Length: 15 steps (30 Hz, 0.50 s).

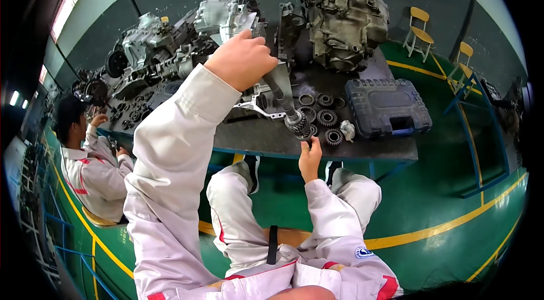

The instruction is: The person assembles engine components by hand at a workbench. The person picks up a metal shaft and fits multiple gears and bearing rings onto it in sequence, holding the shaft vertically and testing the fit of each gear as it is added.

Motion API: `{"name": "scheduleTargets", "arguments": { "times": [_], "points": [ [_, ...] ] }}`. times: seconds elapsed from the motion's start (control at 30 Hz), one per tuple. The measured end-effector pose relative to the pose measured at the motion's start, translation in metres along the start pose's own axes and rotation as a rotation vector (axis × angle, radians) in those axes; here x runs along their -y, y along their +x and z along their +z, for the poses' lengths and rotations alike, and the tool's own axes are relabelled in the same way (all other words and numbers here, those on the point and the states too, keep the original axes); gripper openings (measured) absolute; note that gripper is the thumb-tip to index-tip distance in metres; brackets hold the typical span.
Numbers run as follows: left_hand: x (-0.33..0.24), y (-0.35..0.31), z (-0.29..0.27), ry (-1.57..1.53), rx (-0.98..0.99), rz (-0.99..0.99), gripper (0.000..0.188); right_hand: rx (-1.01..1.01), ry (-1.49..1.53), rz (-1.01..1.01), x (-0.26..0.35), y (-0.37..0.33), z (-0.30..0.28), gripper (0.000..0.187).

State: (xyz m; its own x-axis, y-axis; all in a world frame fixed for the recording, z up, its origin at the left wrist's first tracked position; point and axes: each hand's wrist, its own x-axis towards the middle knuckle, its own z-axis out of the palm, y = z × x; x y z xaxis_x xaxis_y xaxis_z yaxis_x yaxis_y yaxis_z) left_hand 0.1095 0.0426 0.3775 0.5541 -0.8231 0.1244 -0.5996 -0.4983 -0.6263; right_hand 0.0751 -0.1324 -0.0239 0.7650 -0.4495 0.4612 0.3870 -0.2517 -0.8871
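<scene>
My left hand [243, 62] is raised over the bench in a fist around the upper end of a long grey gear shaft [275, 85]. The shaft slants down to the right, and its toothed lower end [297, 123] hangs near the bench's front edge. At that end my right hand [310, 158] reaches up, thumb and fingers closed on the rim of the lowest gear; its palm side is partly hidden. Beside it lie loose gears [327, 117], ring-shaped parts [306, 100] and a crumpled whitish lump [347, 130]. Behind the shaft sits a silver metal bracket [259, 106].
A dark plastic tool case [388, 107] sits at the bench's right. Behind stand a large gearbox housing [344, 19] and a silver casing [226, 13]. More gearbox parts [150, 47] fill the left. A seated person [93, 169] works there. Yellow chairs [419, 33] stand beyond.
</scene>
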Motion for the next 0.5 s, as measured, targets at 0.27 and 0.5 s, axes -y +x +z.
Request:
{"name": "scheduleTargets", "arguments": {
  "times": [0.27,0.5],
  "points": [
    [-0.020,0.042,-0.016,-0.162,-0.349,0.139,0.029,0.086,0.135,0.026,-0.002,0.005,0.013,0.022],
    [-0.055,0.014,0.040,-0.955,-0.877,-0.183,0.021,0.052,0.129,0.048,-0.004,0.003,0.004,0.020]
  ]
}}
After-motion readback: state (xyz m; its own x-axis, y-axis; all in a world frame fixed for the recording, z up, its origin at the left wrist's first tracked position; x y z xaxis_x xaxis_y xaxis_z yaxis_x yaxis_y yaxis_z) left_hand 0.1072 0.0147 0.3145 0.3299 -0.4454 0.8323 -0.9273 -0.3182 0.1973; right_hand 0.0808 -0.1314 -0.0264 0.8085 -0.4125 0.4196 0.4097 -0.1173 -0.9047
